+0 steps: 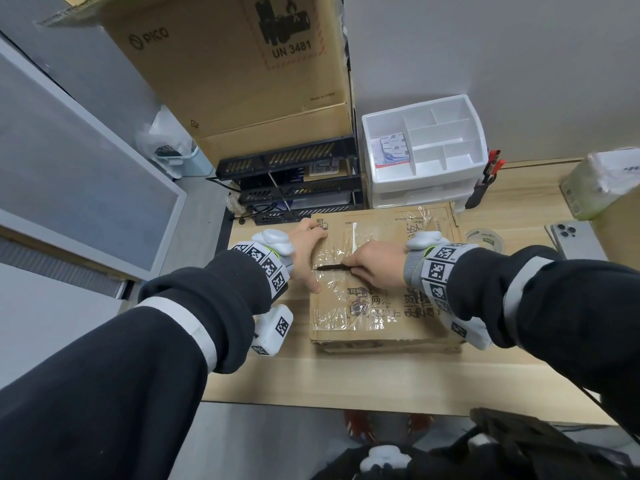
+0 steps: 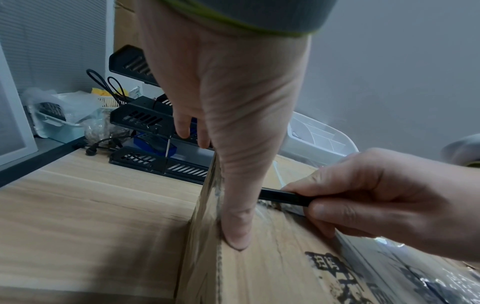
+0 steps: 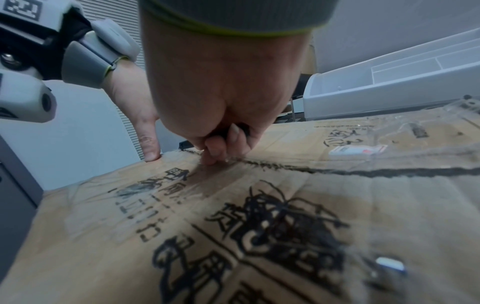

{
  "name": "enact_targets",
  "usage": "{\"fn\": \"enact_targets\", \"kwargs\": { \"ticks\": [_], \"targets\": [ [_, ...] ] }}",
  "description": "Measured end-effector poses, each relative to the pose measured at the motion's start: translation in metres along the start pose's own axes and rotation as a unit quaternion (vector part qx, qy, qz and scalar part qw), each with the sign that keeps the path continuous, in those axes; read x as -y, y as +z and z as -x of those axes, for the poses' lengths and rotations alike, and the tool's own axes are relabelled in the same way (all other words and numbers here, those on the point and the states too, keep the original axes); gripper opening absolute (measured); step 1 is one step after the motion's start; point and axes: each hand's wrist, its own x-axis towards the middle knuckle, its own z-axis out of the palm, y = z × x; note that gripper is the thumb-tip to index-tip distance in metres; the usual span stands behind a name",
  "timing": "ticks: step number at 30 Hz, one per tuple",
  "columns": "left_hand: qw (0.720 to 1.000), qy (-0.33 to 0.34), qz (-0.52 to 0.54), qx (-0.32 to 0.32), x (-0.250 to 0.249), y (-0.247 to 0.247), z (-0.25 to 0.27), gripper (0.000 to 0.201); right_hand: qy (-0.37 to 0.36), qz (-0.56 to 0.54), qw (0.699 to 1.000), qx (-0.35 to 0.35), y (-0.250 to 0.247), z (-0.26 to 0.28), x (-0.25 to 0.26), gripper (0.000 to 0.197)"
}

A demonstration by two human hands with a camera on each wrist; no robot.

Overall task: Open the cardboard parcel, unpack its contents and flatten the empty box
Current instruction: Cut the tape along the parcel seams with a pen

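A flat brown cardboard parcel (image 1: 391, 306) with black print and clear tape lies on the wooden desk (image 1: 346, 379). My left hand (image 1: 306, 251) lies with straight fingers over the parcel's left edge, thumb (image 2: 236, 230) pressing on the top and fingers (image 2: 183, 125) reaching past the far corner. My right hand (image 1: 375, 265) grips a thin black blade tool (image 1: 330, 267) and holds its tip in the taped centre seam (image 3: 363, 171) near the left end. In the left wrist view the black tool (image 2: 283, 196) sits just behind my thumb.
A black tiered paper tray (image 1: 294, 181) and a white drawer organiser (image 1: 426, 150) stand right behind the parcel. A large PICO carton (image 1: 235, 64) rests on the tray. A tape roll (image 1: 485, 239), a phone (image 1: 575, 239) and a green packet (image 1: 595, 188) lie at the right.
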Motion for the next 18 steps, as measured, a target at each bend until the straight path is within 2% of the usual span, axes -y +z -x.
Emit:
{"fn": "enact_targets", "kwargs": {
  "ticks": [8,18],
  "targets": [
    [0.997,-0.03,-0.059,0.033,-0.009,-0.003,-0.006,0.119,0.014,0.065,0.998,-0.001,-0.001,0.004,0.006,0.031],
    [0.981,-0.058,-0.171,0.07,-0.026,-0.013,-0.007,0.102,0.024,0.025,0.999,-0.002,0.001,0.022,-0.013,0.028]
  ]
}}
